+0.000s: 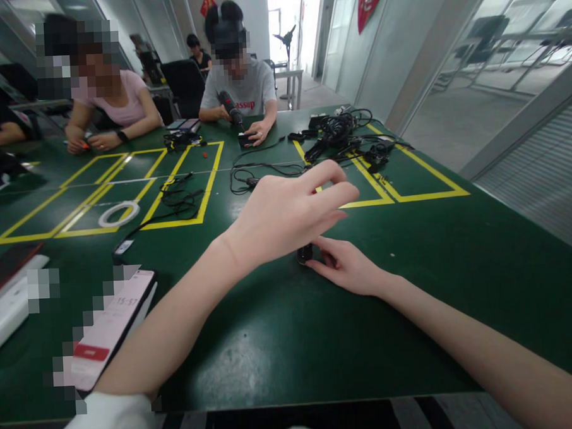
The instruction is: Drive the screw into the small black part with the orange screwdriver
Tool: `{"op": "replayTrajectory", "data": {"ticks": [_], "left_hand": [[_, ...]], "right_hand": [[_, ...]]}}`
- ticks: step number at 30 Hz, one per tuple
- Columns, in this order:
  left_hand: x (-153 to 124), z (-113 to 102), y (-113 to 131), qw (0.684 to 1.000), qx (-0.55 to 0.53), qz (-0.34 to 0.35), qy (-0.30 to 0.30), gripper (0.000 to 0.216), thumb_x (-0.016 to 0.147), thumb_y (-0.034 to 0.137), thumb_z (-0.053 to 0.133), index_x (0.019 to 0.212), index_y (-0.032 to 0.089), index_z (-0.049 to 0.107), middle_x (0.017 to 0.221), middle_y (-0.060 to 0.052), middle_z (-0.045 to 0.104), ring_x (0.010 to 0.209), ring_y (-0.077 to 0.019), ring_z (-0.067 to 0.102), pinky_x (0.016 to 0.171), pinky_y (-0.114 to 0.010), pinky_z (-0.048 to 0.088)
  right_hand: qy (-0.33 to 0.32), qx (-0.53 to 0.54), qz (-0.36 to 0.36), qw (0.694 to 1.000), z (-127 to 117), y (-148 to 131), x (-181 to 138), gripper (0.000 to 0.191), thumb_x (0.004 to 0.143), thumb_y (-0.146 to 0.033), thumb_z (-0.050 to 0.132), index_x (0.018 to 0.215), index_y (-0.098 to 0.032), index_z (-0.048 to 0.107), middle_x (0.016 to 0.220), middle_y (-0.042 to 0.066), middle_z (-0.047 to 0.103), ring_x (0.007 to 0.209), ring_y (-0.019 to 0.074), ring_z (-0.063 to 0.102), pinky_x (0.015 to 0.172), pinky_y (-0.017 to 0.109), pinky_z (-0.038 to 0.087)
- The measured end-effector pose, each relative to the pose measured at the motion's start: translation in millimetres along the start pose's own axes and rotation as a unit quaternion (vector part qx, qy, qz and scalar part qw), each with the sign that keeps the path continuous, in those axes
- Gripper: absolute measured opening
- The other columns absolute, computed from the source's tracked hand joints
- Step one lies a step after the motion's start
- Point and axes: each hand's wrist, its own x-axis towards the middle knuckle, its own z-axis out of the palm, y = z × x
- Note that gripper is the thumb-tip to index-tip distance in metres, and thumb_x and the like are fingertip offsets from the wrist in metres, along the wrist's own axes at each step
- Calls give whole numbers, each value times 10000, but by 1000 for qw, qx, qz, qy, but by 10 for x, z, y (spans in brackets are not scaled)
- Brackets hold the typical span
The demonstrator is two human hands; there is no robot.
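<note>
Green table [254,355]; left hand [295,204] curled above it, fingertips partly hidden — cannot tell if holding; right hand [347,265], nearer, narrowly pinching a black cylindrical part [305,255] — nine o'clock from its fingers, seemingly upright, top hidden.

A bright doorway [281,12] opens behind the green table [458,251], beside seemingly glazed partitions [397,51].

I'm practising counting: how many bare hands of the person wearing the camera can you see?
2. The left hand is raised, curled, over the shiny dark green table; the right hand is lower, holding a small black rounded object. Neither hand is hidden.
</note>
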Motion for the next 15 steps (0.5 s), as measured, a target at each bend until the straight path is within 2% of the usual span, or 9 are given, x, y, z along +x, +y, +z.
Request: {"op": "replayTrajectory", "data": {"ticks": [3, 6, 8, 12, 15], "left_hand": [[4, -34, 24, 1000, -1, -2, -2, 190, 1024, 257, 525, 1085, 180, 687, 1106, -38, 717, 809, -146, 683, 576, -278, 437], [14, -74, 37, 999, -24, -11, -23, 281, 905, 155, 541, 1139, 166, 696, 1150, -65, 700, 909, -171, 673, 728, -298, 505], [18, -80, 35, 999, -12, -14, -35, 318, 903, 124, 517, 1161, 168, 699, 1178, -82, 688, 932, -179, 660, 764, -307, 508], [7, -61, 28, 997, 43, -42, -43, 316, 1016, 162, 430, 1159, 205, 708, 1180, -71, 680, 746, -133, 611, 574, -274, 388], [1, -69, 37, 998, 26, -38, -38, 287, 1011, 204, 457, 1157, 212, 705, 1156, -51, 692, 714, -121, 603, 567, -275, 375]], "right_hand": [[10, 3, -11, 1000, 27, 17, 0, 189, 940, -233, 615, 1120, -194, 655, 644, -36, 585, 515, 152, 516, 516, 264, 344], [15, 8, -14, 1000, 34, 17, 1, 196, 954, -251, 600, 1134, -193, 651, 665, -27, 600, 522, 153, 517, 516, 265, 342], [8, 6, -6, 1000, 21, 5, 4, 208, 953, -251, 606, 1149, -194, 644, 676, -27, 611, 521, 150, 513, 522, 266, 350], [-9, 9, 5, 1000, -6, -14, 7, 242, 954, -244, 615, 1189, -187, 629, 682, -34, 615, 506, 143, 506, 527, 267, 366], [-5, 12, 1, 1000, 6, -5, 4, 245, 954, -231, 619, 1196, -192, 632, 682, -32, 622, 520, 150, 527, 529, 267, 369]]}}
